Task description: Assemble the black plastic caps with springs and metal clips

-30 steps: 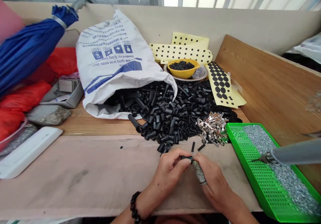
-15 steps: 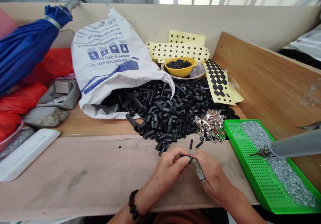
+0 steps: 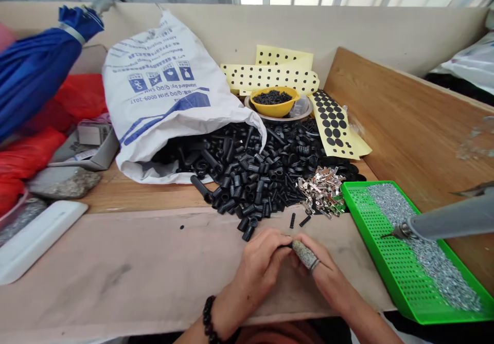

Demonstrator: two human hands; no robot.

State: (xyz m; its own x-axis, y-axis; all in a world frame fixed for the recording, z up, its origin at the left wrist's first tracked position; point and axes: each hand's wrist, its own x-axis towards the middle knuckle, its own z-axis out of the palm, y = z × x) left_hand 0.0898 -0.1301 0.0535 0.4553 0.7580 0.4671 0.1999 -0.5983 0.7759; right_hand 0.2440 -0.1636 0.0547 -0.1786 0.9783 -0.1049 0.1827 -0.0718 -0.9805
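Close to the front of the cloth-covered bench, my left hand [image 3: 259, 264] is closed, pinching a small black plastic part [image 3: 286, 245]; most of it is hidden by the fingers. My right hand [image 3: 326, 278] meets it from the other side, fingers closed at the same part. A grey speckled wrap [image 3: 305, 255] covers one right finger. Just beyond the hands lie two short ribbed black pieces [image 3: 292, 220]. Behind them spreads a heap of black plastic parts [image 3: 247, 179], with a pile of shiny metal clips [image 3: 322, 192] at its right.
A green tray [image 3: 376, 261] of small metal screws stands right, a grey power screwdriver [image 3: 451, 218] above it. A white sack [image 3: 165, 107] opens onto the heap. Behind are a yellow bowl [image 3: 272, 108] and yellow dotted sheets [image 3: 270, 76]. A white box-like object [image 3: 42, 241] lies left.
My left hand has rolled over, its fingers now curled further over the black part. My right hand has turned so the wrapped finger lies along the top. The view has shifted slightly.
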